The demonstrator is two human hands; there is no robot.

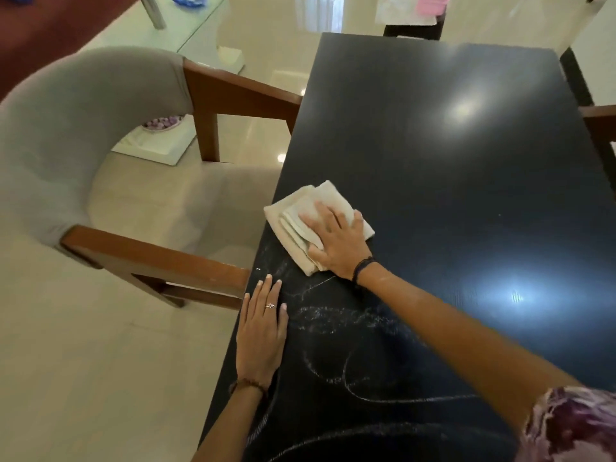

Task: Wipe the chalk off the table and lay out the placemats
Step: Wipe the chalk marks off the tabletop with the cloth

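Containers: a white tray (156,146) on the floor, seen through the gap in the chair back, carries a shallow dish of purple pieces (162,122); what the pieces are cannot be told.
Bench: dark, glossy top (450,168), long and narrow, with two bright light glares on its right half.
Chalk marks (350,358): pale loops and smears across the near left part of the bench, running from just below the cloth down to the near edge; the far part shows none.
Cloth (310,215): off-white, folded in several layers, lying flat on the bench close to its left edge, at the far end of the chalked area.
Right hand (336,241): flat on top of the cloth, fingers spread and straight, pressing it down; grip not closed. Dark band at the wrist.
Left hand (261,331): flat on the bench at its left edge, fingers straight and together, holding nothing; a ring on one finger, a bead bracelet at the wrist.
Chair (66,138): grey upholstered back, brown wooden arms, just beside the bench's left edge.
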